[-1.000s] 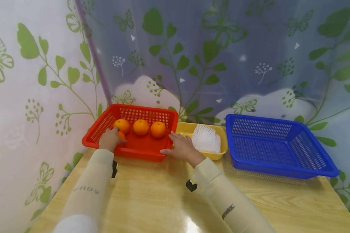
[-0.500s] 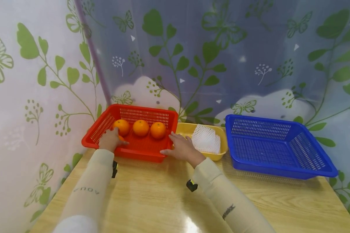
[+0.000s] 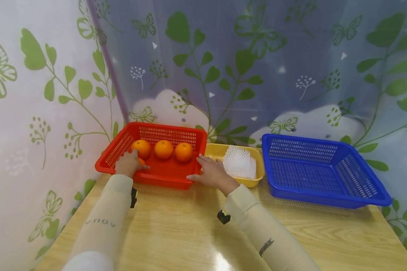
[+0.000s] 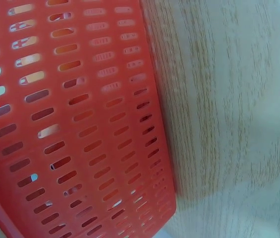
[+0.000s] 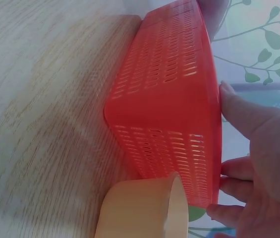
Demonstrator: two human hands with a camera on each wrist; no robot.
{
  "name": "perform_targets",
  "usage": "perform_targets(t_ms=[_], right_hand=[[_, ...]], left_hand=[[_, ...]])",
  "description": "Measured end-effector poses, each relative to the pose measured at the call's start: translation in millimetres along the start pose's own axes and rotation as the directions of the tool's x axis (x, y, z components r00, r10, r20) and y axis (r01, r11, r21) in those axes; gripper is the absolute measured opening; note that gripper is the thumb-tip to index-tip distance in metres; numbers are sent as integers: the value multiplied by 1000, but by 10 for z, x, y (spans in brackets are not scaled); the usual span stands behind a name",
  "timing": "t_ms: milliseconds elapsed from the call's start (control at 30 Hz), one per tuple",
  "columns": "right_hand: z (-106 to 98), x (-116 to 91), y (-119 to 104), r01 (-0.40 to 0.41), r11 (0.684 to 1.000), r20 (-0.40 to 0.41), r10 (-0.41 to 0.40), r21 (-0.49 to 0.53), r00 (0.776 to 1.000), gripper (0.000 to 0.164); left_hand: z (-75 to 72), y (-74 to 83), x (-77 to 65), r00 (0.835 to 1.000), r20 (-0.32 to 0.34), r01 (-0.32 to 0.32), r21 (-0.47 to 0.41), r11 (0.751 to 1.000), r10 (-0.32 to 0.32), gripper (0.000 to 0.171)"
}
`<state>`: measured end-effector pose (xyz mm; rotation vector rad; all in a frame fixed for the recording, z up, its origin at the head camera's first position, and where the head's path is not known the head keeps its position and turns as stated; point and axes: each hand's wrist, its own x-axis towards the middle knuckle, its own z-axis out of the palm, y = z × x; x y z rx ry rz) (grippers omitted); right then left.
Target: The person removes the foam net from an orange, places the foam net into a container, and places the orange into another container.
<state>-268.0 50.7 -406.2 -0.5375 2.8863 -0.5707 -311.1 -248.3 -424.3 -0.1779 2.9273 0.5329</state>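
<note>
In the head view my left hand (image 3: 127,164) reaches over the front rim into the left part of the red basket (image 3: 169,182). Its fingers curl over an orange (image 3: 141,161), which shows only as a sliver beside the thumb. Three more oranges (image 3: 164,149) lie in a row behind it. At the basket's front right corner, my right hand (image 3: 211,171) rests on the rim with fingers spread. The right wrist view has the thumb (image 5: 236,106) and fingertips touching the rim on either side of that corner. The left wrist view holds only the basket's slotted wall (image 4: 90,124) and the table.
To the right of the red basket stands a yellow tub (image 3: 215,149) with white foam fruit nets (image 3: 239,162) in it. A blue basket (image 3: 305,177) sits farther right. Behind the wooden table (image 3: 176,226) hangs a patterned curtain (image 3: 217,56).
The orange under my left hand has sunk slightly and shows less than a second ago, and the thumb has moved a little right. My right hand stays at the corner.
</note>
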Motion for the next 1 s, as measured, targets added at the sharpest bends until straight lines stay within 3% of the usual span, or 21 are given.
perform_targets(t_ms=[500, 700, 800, 1000], right_hand=[[54, -65, 5, 8, 998, -8, -7, 62, 1000, 85], [92, -33, 52, 44, 992, -49, -39, 121, 998, 86], [115, -18, 117, 81, 981, -123, -59, 179, 991, 79], [36, -135, 309, 127, 960, -311, -44, 251, 950, 60]], left_hand=[[19, -73, 10, 999, -51, -20, -28, 999, 18, 94], [-68, -70, 49, 995, -95, 1, -93, 996, -10, 84], [-113, -63, 70, 984, -179, -2, -103, 995, -17, 75], [-268, 128, -53, 929, -367, -80, -73, 994, 48, 64]])
